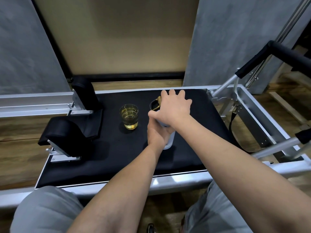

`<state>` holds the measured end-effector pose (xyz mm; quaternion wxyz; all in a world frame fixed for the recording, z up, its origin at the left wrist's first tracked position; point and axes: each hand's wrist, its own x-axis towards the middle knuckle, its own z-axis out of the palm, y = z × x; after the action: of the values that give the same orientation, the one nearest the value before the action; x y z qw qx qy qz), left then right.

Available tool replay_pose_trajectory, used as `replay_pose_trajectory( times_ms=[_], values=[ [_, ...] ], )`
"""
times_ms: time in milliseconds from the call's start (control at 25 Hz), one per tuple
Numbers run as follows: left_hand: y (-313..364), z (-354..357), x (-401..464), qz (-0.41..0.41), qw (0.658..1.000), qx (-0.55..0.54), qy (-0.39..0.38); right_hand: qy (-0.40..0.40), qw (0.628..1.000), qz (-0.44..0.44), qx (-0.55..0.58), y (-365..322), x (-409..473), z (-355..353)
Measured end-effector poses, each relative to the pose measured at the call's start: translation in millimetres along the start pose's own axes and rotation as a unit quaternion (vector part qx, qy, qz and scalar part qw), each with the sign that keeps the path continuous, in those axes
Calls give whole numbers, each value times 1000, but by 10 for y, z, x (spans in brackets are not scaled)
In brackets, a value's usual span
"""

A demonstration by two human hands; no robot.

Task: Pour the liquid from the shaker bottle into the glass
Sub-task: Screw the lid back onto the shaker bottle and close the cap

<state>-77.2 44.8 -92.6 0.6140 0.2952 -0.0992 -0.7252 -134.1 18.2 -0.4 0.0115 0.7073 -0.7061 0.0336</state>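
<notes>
A clear glass [129, 116] holding yellow liquid stands upright on the black padded platform [117, 153], left of my hands. The white shaker bottle [170, 140] stands to the right of the glass. My left hand [157, 134] wraps around its body from the left. My right hand [173, 107] covers the bottle's top, fingers spread over the lid. A black and gold lid part [155, 105] sticks out at the left of that hand. Most of the bottle is hidden by both hands.
Two black padded shoulder blocks [70, 137] [85, 91] stand at the platform's left. A metal frame rail [33, 101] runs behind them. A padded foot bar [262, 59] and metal struts rise on the right. My knees in grey trousers [45, 211] are at the near edge.
</notes>
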Motion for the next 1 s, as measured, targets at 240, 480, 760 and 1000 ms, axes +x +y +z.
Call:
replay_pose_trajectory(
  times_ms=[240, 480, 760, 1000],
  values=[
    [-57, 23, -24, 11, 999, -49, -17, 4, 1000, 6, 0, -30, -18, -21],
    [-144, 30, -13, 16, 997, -72, 11, 8, 999, 28, 19, -59, -56, -11],
    [-167, 16, 5, 2, 998, -57, -2, 4, 1000, 27, 14, -44, -87, -7],
    [-98, 89, 160, 22, 1000, -10, 9, -24, 999, -7, 26, 161, 70, -106]
  ],
)
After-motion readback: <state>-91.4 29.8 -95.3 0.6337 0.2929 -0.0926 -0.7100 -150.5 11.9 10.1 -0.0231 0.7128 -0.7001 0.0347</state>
